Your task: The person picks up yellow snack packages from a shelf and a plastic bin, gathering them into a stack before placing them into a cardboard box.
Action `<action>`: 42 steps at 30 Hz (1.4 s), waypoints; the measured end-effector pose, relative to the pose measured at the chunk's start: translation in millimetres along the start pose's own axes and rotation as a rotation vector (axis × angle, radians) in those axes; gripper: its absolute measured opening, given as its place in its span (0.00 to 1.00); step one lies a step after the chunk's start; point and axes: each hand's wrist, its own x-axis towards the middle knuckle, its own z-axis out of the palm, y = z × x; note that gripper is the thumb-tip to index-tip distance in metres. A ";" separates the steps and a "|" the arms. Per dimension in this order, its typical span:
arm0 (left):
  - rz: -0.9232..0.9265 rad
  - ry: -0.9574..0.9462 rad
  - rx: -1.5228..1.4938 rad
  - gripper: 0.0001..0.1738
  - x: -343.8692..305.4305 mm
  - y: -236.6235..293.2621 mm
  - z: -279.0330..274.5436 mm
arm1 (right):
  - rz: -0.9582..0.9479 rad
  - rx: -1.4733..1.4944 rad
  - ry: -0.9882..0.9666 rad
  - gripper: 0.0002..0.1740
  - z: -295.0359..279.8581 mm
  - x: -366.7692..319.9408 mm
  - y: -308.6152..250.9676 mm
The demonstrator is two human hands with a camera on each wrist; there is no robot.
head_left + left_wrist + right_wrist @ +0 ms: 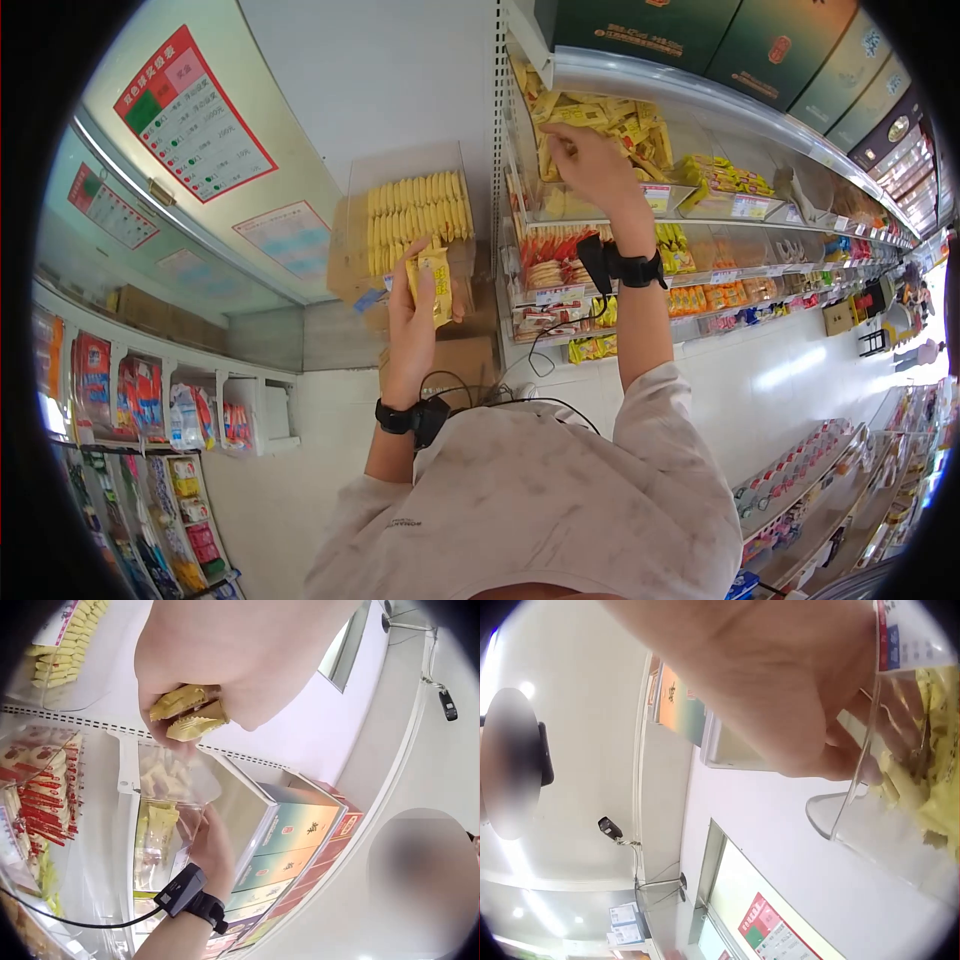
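Observation:
My left hand (408, 325) grips several yellow wrapped packets (436, 285) in front of a clear bin (347, 250) of stacked yellow packets (418, 210). In the left wrist view the ends of two held packets (196, 724) poke out beneath the left hand (217, 656). My right hand (597, 172) reaches into a clear shelf bin (565, 207) of loose yellow packets (640, 130), at its left part. Seen in the right wrist view, the right hand's (780, 690) fingers are bent among yellow packets (937, 787) behind the clear wall; whether they hold one is unclear.
Large green boxes (650, 35) stand on top of the shelf. Red-and-white packets (550, 262) fill a lower bin. A cardboard box (455, 362) sits below the left bin, and black cables (545, 345) hang near both wrists. Another stocked shelf is at the lower right.

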 end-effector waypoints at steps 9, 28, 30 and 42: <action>-0.042 0.051 -0.063 0.27 -3.1 -6.3 -3.4 | -0.189 0.306 0.426 0.13 -17.9 -20.9 -26.5; -0.167 0.164 -0.671 0.27 5.0 -32.2 -4.8 | -0.500 0.444 -0.145 0.18 74.9 -153.3 -82.3; -0.168 0.187 -0.629 0.29 2.1 -35.9 -9.1 | -0.494 0.455 -0.164 0.18 78.0 -153.6 -86.9; -0.082 0.217 -0.446 0.31 4.8 -24.5 -13.3 | -0.500 0.501 -0.059 0.16 23.9 -124.6 -87.2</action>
